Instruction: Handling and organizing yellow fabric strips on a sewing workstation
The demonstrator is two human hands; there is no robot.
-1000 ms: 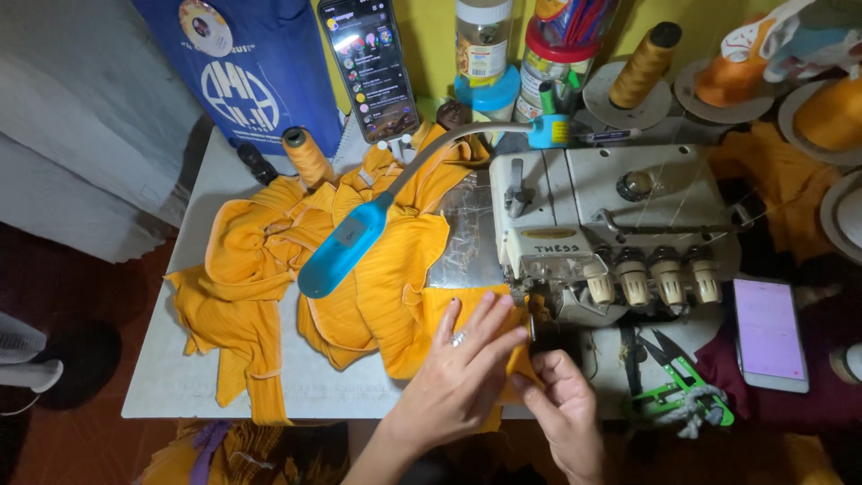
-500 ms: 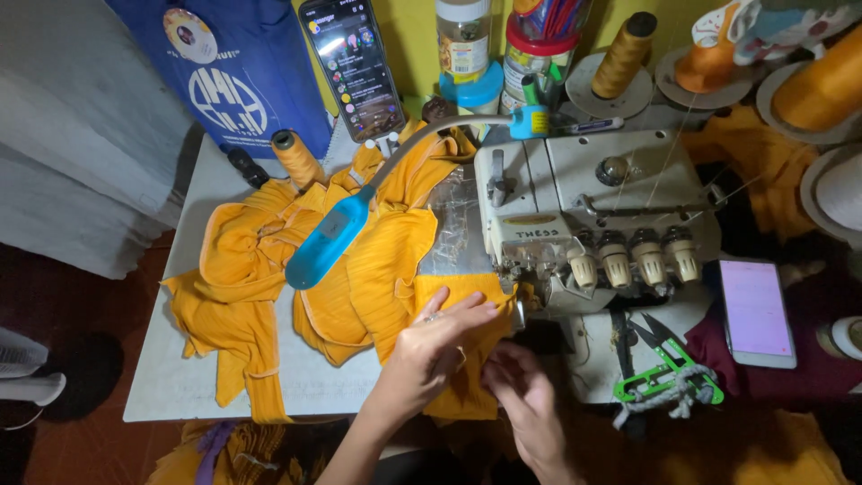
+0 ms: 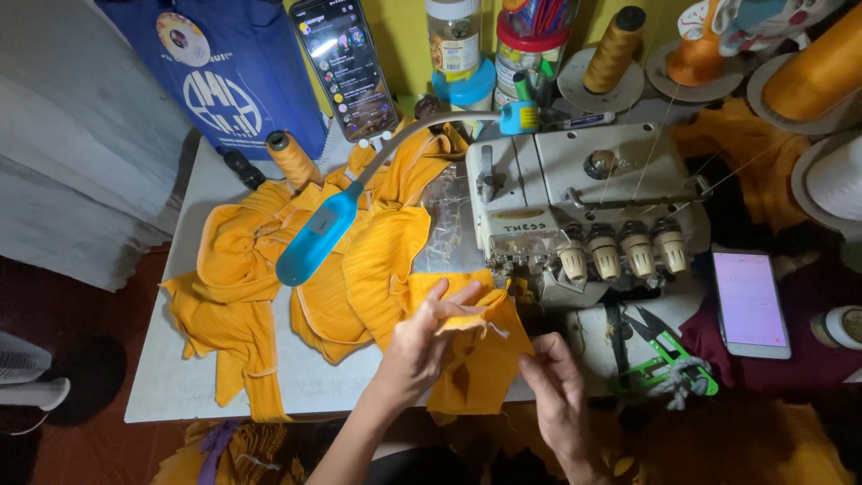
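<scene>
My left hand (image 3: 422, 346) pinches the edge of an orange-yellow fabric piece (image 3: 476, 359) in front of the white overlock sewing machine (image 3: 575, 193). My right hand (image 3: 557, 391) holds the same piece lower down, just right of the left hand, at the table's front edge. More of the orange-yellow fabric (image 3: 269, 269) lies heaped to the left on the white table (image 3: 180, 386). A blue clip-on lamp (image 3: 319, 238) on a grey bendable neck hangs over the heap.
Green thread snips (image 3: 669, 364) lie right of the hands, a white-screened phone (image 3: 750, 301) beyond them. Another phone (image 3: 346, 58), a blue bag (image 3: 224, 72), jars and several thread cones (image 3: 292, 157) stand at the back. Orange fabric (image 3: 242, 449) hangs below the table.
Both hands have drawn back from the machine's needle area toward me, pulling the fabric piece with them. The left hand has lifted the fabric's edge.
</scene>
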